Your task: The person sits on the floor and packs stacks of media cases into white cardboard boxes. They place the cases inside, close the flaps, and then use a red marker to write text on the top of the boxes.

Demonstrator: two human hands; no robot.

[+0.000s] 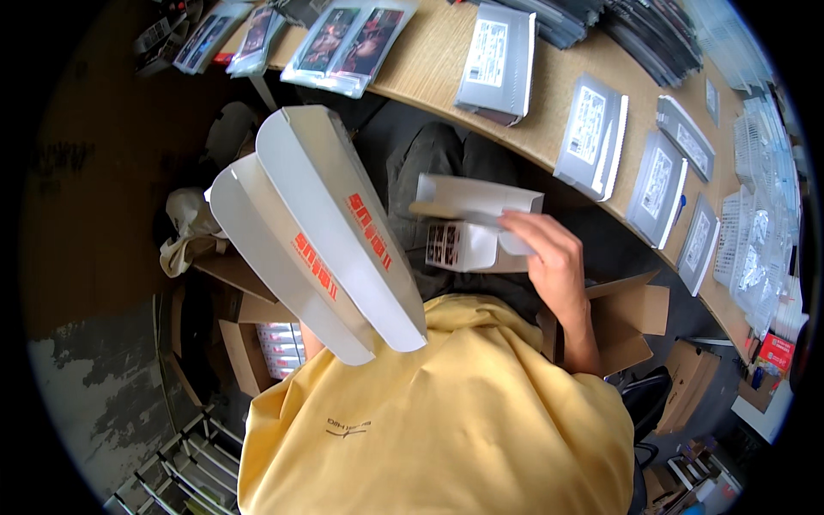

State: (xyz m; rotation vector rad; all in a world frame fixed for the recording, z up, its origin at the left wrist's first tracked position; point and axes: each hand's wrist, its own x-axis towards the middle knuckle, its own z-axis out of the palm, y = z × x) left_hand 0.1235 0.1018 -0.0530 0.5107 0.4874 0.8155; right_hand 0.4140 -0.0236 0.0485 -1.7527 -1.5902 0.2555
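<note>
The person's right hand (pixel 554 253) is at the small white box (pixel 472 245), fingers on the flap at its right end; whether they pinch it or merely rest there cannot be told. The box sits open over the dark trousers (pixel 425 167), below the desk's (pixel 421 56) near edge. The left hand is out of sight, probably behind the long white carton (pixel 360 219), so its grip cannot be told either. The carton leans left of the small box, well apart from the desk.

The small box could tip or slide off the lap if the fingers press only its right end, since no other support shows; its open lid could also crease under a hard push. The carton's loose panels could splay or slip if the hidden hold is weak. Lifting it toward the desk might knock the clear-sleeved packs (pixel 348 47) that jut past the near edge. On the right, a backward swing of the elbow could catch the flaps of the open cardboard box (pixel 635 309).
</note>
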